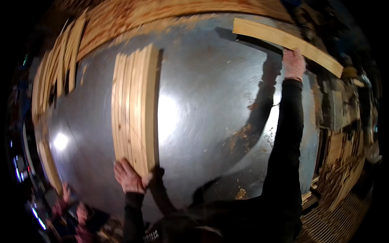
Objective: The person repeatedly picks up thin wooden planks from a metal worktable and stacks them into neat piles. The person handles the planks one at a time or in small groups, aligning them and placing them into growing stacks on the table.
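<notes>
A bundle of pale wooden slats (pixel 131 105) stands side by side on the metal tabletop, left of the middle. My left hand (pixel 129 177) wraps round its near end, thumb on the right side and fingers on the left. Far to the right, my outstretched right hand (pixel 294 65) grips a single wooden board (pixel 283 38) by its near edge. That board is held slantwise over the table's far right corner and casts a dark shadow on the metal. The fingers under the board are partly hidden.
More slats (pixel 60 60) lie loosely at the far left. Sawdust edges the metal table (pixel 202 81) along a wooden panel (pixel 170 10) at the back. Another person's hand (pixel 66 192) is at the lower left, by a slat (pixel 49 166). Wood pieces (pixel 340 150) stand at the right.
</notes>
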### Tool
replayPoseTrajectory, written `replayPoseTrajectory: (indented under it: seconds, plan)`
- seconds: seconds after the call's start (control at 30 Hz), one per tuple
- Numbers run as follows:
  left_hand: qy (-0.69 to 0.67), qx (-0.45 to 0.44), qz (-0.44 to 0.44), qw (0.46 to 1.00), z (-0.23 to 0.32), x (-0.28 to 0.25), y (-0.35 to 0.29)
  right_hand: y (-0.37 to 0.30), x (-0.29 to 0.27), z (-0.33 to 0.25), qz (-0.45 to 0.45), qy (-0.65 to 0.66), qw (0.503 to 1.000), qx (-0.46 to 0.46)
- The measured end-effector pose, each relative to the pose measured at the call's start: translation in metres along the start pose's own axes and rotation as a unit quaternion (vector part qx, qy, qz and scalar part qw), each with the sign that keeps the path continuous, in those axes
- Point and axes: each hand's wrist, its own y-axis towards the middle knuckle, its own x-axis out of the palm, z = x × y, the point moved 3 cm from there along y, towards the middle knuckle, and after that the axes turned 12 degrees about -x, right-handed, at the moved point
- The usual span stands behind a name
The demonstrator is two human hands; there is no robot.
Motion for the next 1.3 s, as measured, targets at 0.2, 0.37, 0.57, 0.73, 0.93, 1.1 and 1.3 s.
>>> replayPoseTrajectory:
  seconds: [0.2, 0.37, 0.57, 0.73, 0.93, 1.1, 1.3]
  plan:
    - [-0.349, 0.160, 0.237, 0.892, 0.055, -0.129, 0.014, -0.164, 0.117, 0.020, -0.022, 0.000, 0.941, 0.337]
    - [-0.442, 0.130, -0.188, 0.867, 0.093, -0.143, 0.014, -0.292, 0.220, 0.043, -0.238, -0.103, 0.933, 0.249]
    - [-0.389, -0.122, 0.048, 0.912, -0.124, -0.039, 0.031, -0.363, 0.215, 0.044, -0.222, -0.324, 0.836, 0.383]
    - [-0.120, -0.329, -0.019, 0.936, -0.259, 0.047, 0.017, -0.437, 0.209, 0.051, -0.202, -0.317, 0.813, 0.444]
    - [-0.153, -0.231, 0.207, 0.938, -0.198, 0.035, 0.022, -0.473, 0.257, 0.067, -0.336, -0.439, 0.766, 0.329]
    - [-0.569, -0.100, -0.109, 0.809, -0.101, 0.072, 0.075, -0.512, 0.282, 0.070, -0.398, -0.523, 0.714, 0.242]
    - [-0.581, -0.019, -0.062, 0.811, -0.163, 0.126, 0.013, -0.578, 0.293, 0.027, -0.508, -0.441, 0.634, 0.382]
